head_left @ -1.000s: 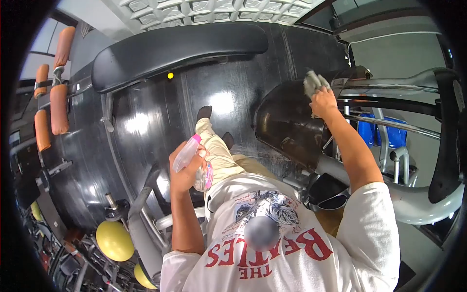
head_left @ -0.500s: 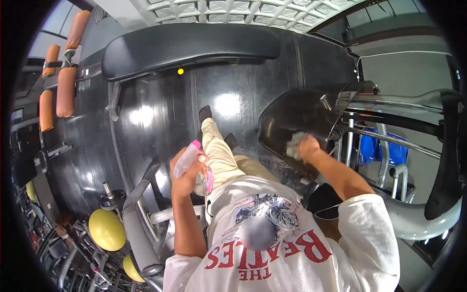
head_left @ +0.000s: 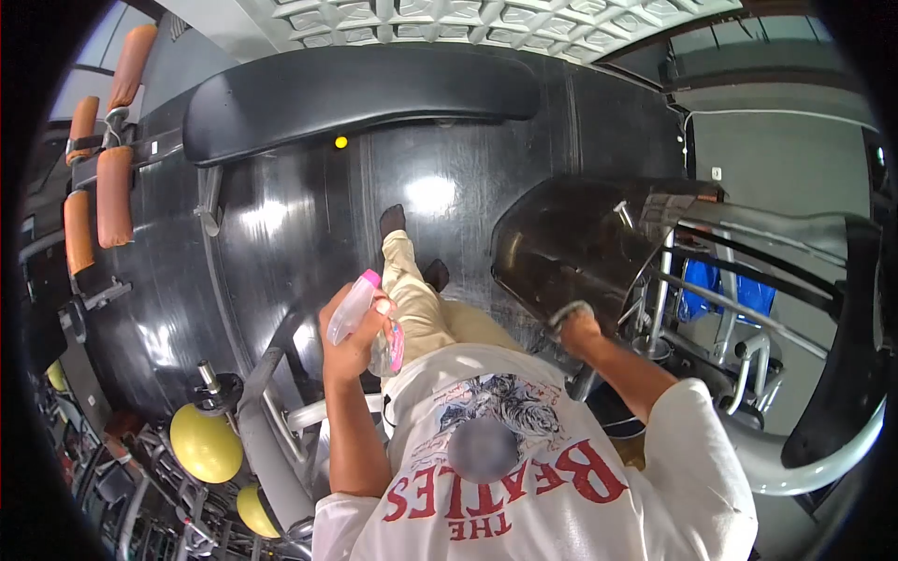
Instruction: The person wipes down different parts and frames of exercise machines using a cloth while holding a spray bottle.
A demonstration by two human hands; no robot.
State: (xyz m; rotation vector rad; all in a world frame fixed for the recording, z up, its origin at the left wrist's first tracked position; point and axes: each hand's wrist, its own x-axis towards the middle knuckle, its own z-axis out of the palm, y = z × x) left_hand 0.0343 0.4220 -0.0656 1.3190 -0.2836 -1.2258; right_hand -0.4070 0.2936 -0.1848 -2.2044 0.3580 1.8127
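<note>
In the head view, my left hand (head_left: 348,348) is wrapped round a clear spray bottle (head_left: 387,350) with a pink nozzle, held in front of my waist. My right hand (head_left: 582,335) is closed on a greyish cloth (head_left: 567,312), most of it hidden by the fingers. The cloth is at the near lower edge of a dark, glossy curved panel (head_left: 571,238) on a gym machine. Whether it touches the panel there I cannot tell.
A long black padded bench (head_left: 365,93) lies ahead, with a small yellow ball (head_left: 340,142) beside it. Orange foam rollers (head_left: 115,196) stand at left. Grey machine tubing and a yellow exercise ball (head_left: 206,443) are at lower left. Silver machine rails (head_left: 748,313) stretch along the right.
My right hand with the cloth has moved down from the panel's face to its near lower edge. The left hand still holds the bottle in much the same place. The view has shifted slightly.
</note>
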